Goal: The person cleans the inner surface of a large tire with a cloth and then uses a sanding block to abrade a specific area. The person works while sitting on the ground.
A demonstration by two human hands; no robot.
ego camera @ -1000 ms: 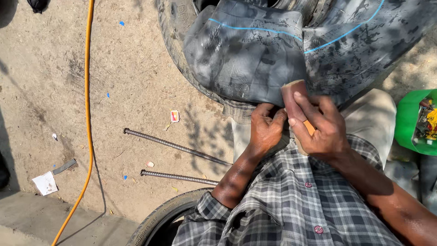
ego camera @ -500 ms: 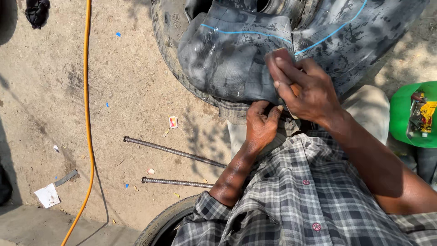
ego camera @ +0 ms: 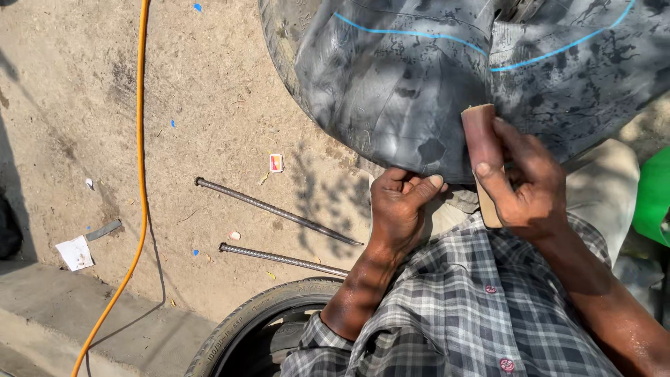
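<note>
Against the black inner tube (ego camera: 419, 91), right hand (ego camera: 520, 178) clamped on a tan block (ego camera: 479, 136), pressed to the rubber near a dark patch (ego camera: 431, 150); left hand (ego camera: 401, 206) pinching the tube's lower edge, fingers closed. Beyond, on sandy ground (ego camera: 209, 105): two steel rods (ego camera: 276, 211), orange hose (ego camera: 142, 160), tyre (ego camera: 258, 318).

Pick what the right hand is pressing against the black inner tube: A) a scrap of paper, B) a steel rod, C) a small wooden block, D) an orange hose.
C: the right hand grips a small wooden block against the inner tube; the left hand pinches the tube's lower edge.
</note>
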